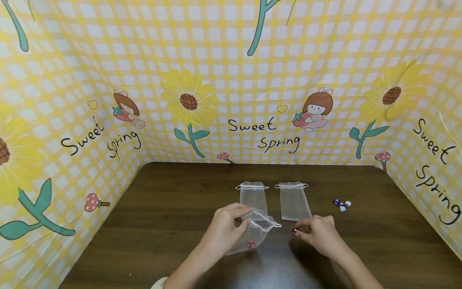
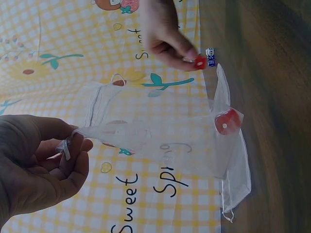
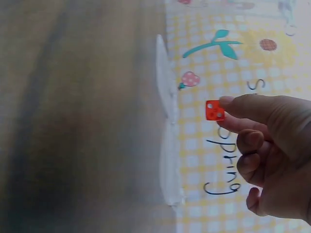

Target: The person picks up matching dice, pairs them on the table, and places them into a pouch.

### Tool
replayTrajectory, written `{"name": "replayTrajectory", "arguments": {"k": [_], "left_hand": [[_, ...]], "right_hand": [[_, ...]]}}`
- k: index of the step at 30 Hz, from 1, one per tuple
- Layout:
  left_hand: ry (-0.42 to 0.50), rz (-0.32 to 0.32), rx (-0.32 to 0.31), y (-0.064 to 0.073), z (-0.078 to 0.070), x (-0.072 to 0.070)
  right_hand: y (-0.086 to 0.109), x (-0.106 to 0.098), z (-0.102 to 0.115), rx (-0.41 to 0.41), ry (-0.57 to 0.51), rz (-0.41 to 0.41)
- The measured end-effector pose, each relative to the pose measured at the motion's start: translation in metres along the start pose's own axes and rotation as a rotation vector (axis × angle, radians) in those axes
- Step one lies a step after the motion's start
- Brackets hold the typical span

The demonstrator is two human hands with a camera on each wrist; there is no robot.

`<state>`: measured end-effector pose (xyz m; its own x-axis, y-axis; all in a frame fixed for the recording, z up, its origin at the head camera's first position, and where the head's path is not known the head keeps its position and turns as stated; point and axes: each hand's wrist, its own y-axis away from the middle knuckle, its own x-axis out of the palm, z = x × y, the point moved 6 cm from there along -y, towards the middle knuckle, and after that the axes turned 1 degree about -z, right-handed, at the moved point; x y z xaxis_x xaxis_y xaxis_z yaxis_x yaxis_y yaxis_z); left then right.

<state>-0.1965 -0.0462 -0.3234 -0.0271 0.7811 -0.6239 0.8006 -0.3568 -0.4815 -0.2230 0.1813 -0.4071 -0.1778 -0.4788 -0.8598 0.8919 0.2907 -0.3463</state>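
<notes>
My left hand (image 1: pixel 224 225) pinches a sheer white drawstring bag (image 1: pixel 261 234) near its mouth, which gapes toward the right in the head view. Low inside that bag lies a red die (image 1: pixel 251 244), seen also through the mesh in the left wrist view. Between thumb and forefinger, my right hand (image 1: pixel 321 235) holds another red die (image 3: pixel 215 110) with white pips. This second die is to the right of the bag and apart from it. The right hand's other fingers are curled in toward the palm.
Two more sheer drawstring bags, a left one (image 1: pixel 252 198) and a right one (image 1: pixel 294 202), lie flat behind the hands. Several blue and white dice (image 1: pixel 342 208) sit on the brown table (image 1: pixel 173 192) at the right. Checked cloth (image 1: pixel 238 80) walls the table in.
</notes>
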Motion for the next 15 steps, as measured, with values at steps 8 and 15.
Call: {"name": "replayTrajectory", "arguments": {"k": [8, 15], "left_hand": [[0.029, 0.006, -0.001, 0.0, 0.0, 0.003], [0.02, 0.009, 0.002, 0.0, 0.0, 0.004]], "right_hand": [[-0.008, -0.037, 0.012, -0.041, -0.039, -0.267], [-0.011, -0.06, 0.024, -0.1, -0.11, -0.473]]}}
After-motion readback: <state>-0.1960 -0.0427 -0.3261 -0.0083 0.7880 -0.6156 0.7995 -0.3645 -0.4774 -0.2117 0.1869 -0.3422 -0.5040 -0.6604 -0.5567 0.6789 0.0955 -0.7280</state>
